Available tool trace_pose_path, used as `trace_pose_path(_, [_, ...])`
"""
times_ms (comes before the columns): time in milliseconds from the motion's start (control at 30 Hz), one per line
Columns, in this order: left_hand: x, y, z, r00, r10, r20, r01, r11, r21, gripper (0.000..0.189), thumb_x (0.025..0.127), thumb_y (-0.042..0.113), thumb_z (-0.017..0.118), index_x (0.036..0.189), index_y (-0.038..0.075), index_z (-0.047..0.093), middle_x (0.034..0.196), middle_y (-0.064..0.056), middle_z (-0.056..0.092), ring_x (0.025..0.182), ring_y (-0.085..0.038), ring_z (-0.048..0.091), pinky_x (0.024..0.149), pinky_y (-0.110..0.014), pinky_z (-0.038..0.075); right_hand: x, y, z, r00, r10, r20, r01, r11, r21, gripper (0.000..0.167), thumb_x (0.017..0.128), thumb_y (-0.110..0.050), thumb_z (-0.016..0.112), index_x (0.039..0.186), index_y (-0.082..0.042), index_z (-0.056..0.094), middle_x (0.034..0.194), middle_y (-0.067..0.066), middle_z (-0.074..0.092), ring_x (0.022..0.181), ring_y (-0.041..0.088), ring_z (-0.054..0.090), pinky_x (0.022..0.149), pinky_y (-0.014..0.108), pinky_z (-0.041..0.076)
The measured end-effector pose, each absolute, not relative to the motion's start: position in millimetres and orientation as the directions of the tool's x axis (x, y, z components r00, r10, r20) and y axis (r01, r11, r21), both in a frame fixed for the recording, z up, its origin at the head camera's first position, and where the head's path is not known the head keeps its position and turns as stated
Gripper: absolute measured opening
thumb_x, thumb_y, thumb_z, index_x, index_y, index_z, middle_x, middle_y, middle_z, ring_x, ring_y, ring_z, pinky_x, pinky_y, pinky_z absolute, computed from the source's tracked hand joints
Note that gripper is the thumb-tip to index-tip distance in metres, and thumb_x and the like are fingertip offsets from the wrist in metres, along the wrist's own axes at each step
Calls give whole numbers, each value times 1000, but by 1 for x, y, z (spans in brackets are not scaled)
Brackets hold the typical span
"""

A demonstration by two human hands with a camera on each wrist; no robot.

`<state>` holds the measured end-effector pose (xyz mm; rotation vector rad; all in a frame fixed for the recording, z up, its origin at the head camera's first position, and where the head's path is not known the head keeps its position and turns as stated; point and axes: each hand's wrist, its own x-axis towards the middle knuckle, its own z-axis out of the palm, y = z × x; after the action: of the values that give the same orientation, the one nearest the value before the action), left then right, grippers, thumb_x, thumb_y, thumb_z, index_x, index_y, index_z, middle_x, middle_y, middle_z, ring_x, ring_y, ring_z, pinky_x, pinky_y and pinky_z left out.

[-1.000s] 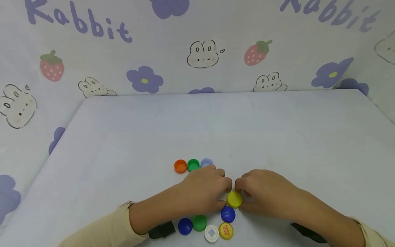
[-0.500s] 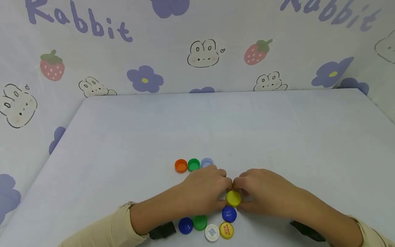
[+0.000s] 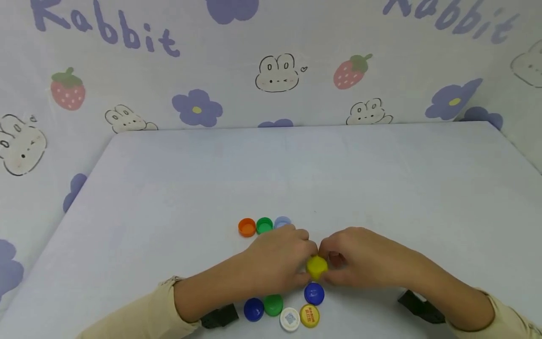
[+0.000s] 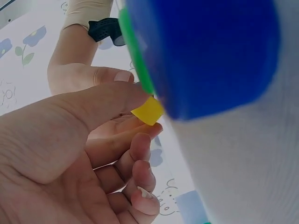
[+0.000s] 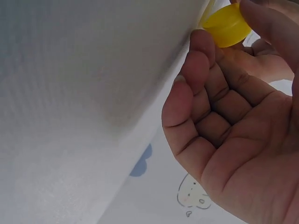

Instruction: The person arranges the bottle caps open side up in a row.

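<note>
Yellow cap [image 3: 317, 267] sits, in the head view, between left hand [image 3: 281, 259] and right hand [image 3: 364, 256], fingers and thumbs pinching it, near a blue cap [image 3: 314, 294]; in the left wrist view, the thumb touches its edge; in the right wrist view, the thumb presses it, other fingers curled.

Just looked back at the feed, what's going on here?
A person's left hand and right hand curl around a plain yellow bottle cap. Nearer the person, a curved line runs from a blue cap through a printed yellow cap, a printed white cap and a green cap to a second blue cap. Farther off sit an orange cap, another green cap and a light-blue cap, the last partly hidden.
</note>
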<state>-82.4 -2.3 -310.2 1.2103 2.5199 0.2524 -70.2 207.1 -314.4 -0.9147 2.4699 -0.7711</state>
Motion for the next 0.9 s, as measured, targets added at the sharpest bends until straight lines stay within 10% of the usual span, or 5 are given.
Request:
trace_pose_path(533, [-82,-7,-310,-566,807,-167,739,587,330,22,102,33,64,88,15,67,72,6,50,68,-9,46,58,-21,36,-70,211,-314,-742,-649,-169,-415,642,-645,20,102,-37,63,90,-22,68,71,-16,54,62,3,49,55,24,43])
trace_pose_path(900, [-83,-10,-313,-566,810,-153,736,580,348,22,103,27,63,119,13,68,87,7,51,76,-9,48,64,-19,41,-67,207,-317,-778,-615,-126,-457,692,-559,31,107,-38,54,80,-23,55,67,-15,46,59,2,41,54,24,37])
